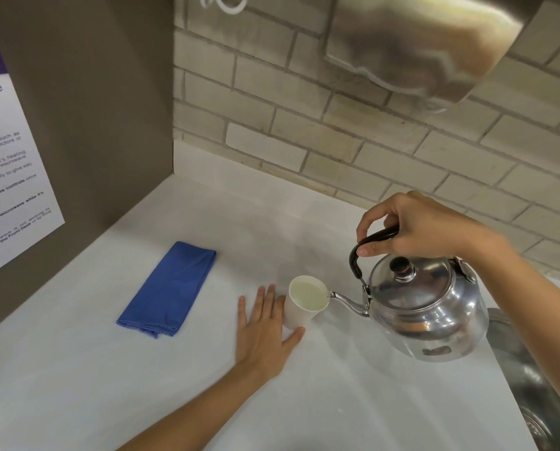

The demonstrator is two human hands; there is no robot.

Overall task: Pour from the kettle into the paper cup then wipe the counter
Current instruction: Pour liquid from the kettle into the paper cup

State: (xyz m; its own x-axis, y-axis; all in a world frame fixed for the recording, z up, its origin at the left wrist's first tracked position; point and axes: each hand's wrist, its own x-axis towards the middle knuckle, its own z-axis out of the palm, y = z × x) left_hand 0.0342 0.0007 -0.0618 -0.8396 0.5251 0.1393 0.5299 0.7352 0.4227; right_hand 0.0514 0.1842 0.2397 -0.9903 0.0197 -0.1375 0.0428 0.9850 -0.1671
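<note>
- Shiny metal is the body of the kettle [426,307], which the right hand [415,226] holds in the air over the right part of the counter [141,369]
- The fingers of the right hand are closed around the black handle [368,244] at the top of the kettle
- The kettle is tilted to the left, and the tip of its thin spout [345,301] is at the right rim of the paper cup [301,302]
- The lid [408,281] with a dark knob sits on the kettle
- The white paper cup stands upright on the counter, and pale liquid is visible inside it, close to the rim
- The left hand [265,333] lies flat on the counter with the fingers spread; it holds nothing, but the index finger and the thumb touch the left side and the base of the cup
- A folded blue cloth [169,289] lies on the counter to the left of the cup, well apart from the left hand
- A steel sink [539,402] is at the right edge, partly under the kettle
- Behind the counter there is a wall of pale bricks [337,125], and on the left a brown panel carries a printed notice [8,177]
</note>
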